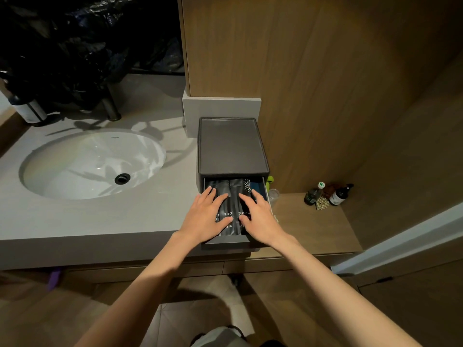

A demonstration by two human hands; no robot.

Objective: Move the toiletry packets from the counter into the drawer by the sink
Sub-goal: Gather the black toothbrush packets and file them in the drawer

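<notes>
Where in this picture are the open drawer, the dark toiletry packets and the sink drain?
drawer (226, 241): head view, on its front wall nearest the camera.
toiletry packets (234, 196): head view, on the dark packet between the two hands.
sink drain (122, 178): head view, on the black ring in the basin.

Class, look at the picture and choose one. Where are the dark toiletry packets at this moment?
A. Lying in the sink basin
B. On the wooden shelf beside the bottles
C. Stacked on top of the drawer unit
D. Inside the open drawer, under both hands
D. The toiletry packets lie in the pulled-out drawer, with the left hand and right hand spread flat on them.
</notes>
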